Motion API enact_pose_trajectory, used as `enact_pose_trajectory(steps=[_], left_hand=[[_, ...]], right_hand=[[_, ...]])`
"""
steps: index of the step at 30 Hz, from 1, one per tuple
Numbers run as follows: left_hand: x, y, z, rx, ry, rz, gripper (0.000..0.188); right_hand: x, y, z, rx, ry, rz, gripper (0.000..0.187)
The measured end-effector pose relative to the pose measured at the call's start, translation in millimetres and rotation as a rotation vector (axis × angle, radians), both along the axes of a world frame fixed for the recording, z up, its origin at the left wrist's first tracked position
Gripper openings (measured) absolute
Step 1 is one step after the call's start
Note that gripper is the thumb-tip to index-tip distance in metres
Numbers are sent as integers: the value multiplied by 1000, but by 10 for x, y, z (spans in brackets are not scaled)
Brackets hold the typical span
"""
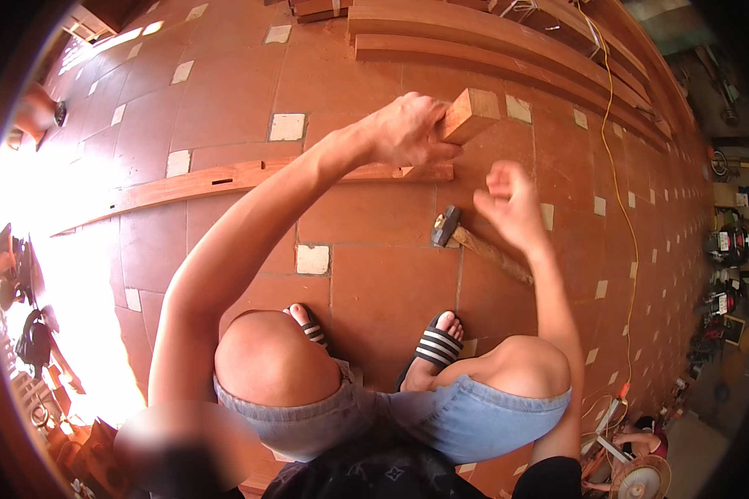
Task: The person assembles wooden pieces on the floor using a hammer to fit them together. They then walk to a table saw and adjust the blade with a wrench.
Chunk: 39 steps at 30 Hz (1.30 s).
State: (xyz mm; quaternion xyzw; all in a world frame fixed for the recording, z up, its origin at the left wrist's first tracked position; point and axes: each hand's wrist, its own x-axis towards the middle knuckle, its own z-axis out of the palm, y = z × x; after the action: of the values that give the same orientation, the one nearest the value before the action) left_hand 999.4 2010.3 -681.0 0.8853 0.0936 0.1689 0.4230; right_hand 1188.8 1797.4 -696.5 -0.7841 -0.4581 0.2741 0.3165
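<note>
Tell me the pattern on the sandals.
Black sandals with white stripes across the strap, clearest in the head view.

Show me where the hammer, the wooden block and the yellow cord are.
hammer (447, 226): head view, on its dark metal head.
wooden block (472, 113): head view, on its top face beside the left hand (408, 131).
yellow cord (622, 208): head view, mid-run across the tiles.

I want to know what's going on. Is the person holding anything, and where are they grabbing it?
The left hand grips a short wooden block by its near end. The right hand holds nothing; a hammer lies on the floor below it.
</note>
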Motion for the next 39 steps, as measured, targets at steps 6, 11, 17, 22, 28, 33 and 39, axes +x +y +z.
enact_pose_trajectory(steps=[6,11,17,22,28,33,39], left_hand=[[65,-31,22,66,56,0,27],[27,-17,-79,-21,-65,-17,25],[-56,-24,-40,-131,-58,-4,27],[-39,-38,30,-91,-3,-27,24],[42,-64,-59,-72,-38,-38,19],[-10,-32,-158,-39,-32,-13,19],[5,-58,-196,16,14,1,19]], right_hand=[[-101,-801,-1589,-614,-556,165,60],[-5,-674,-1378,-471,-279,151,17],[-171,-26,995,68,47,-50,22],[-277,492,2000,468,-743,188,21],[-369,569,1869,167,-911,285,21],[-393,602,2091,419,-828,186,21],[-380,504,1766,101,-883,238,35]])
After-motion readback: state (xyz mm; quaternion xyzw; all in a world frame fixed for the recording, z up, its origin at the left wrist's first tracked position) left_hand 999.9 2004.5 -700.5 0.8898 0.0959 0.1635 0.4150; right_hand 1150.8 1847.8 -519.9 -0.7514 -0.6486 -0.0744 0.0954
